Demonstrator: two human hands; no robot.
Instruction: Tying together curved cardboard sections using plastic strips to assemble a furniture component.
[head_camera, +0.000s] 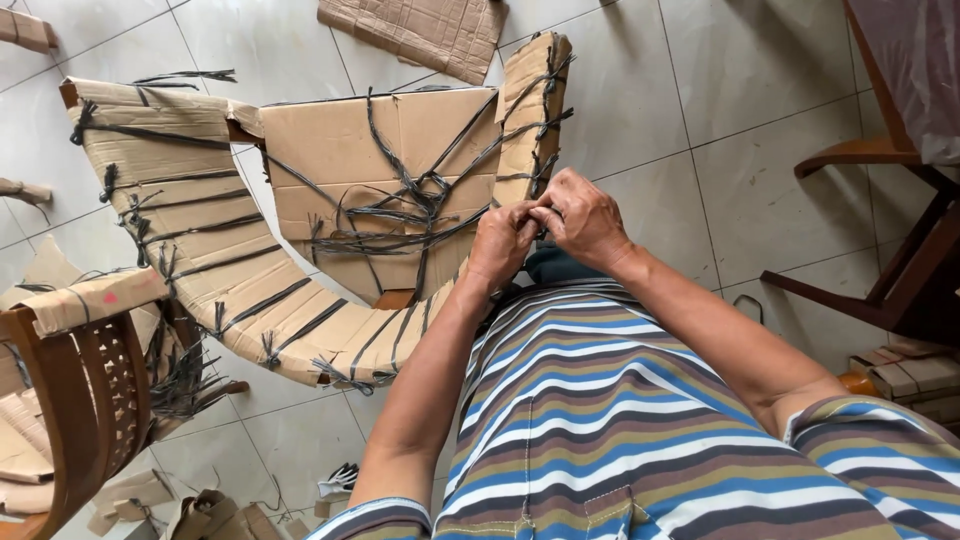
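Striped shirt (600, 420) nearest; black strap (545, 212) is pinched by left hand (503, 245) and right hand (585, 220) at the cardboard-wrapped chair arm (525, 130); tension best kept even.

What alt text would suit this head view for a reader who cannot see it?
Seen from above, a person's left hand and right hand meet, pinching dark strapping on a curved chair wrapped in cardboard, over a pale tiled floor.

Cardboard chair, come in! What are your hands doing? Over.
Both hands, left hand and right hand, pinching dark strap. Cardboard-wrapped chair bound. Nothing blocking.
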